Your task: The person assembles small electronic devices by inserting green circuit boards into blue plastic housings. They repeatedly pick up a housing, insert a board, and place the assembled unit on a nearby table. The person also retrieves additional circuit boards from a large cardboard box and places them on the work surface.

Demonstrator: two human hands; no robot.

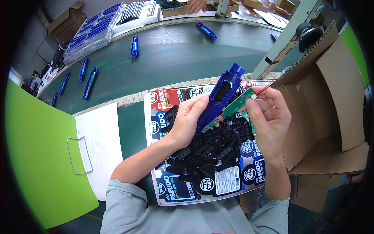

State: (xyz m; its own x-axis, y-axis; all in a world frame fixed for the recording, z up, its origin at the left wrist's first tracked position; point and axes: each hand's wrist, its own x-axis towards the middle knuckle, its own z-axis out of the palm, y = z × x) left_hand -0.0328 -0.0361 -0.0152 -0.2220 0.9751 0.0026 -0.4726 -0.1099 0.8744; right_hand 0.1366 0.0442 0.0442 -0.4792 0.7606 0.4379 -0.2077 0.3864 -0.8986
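My left hand [186, 120] is wrapped round a dark blue plastic housing [213, 108], held tilted with its narrow end up and away. A black oval piece sits in the housing's face. Between the thumb and fingers of my right hand [271, 119] is the upper end of a slim green circuit board [233, 107], with thin red wires by the fingertips. The board lies slantwise along the housing's right side, its lower end close to or touching it; how far it sits inside cannot be made out. Beneath both hands lies a pile of small black plastic parts [204, 156].
The parts rest on a colourfully printed sheet [177, 193]. Beyond runs a green conveyor belt [167, 64] carrying several blue housings [90, 82]. An open cardboard box [307, 117] stands right, by a metal post [269, 64]. A green clipboard [43, 163] is left; another person's hand [197, 5] is far off.
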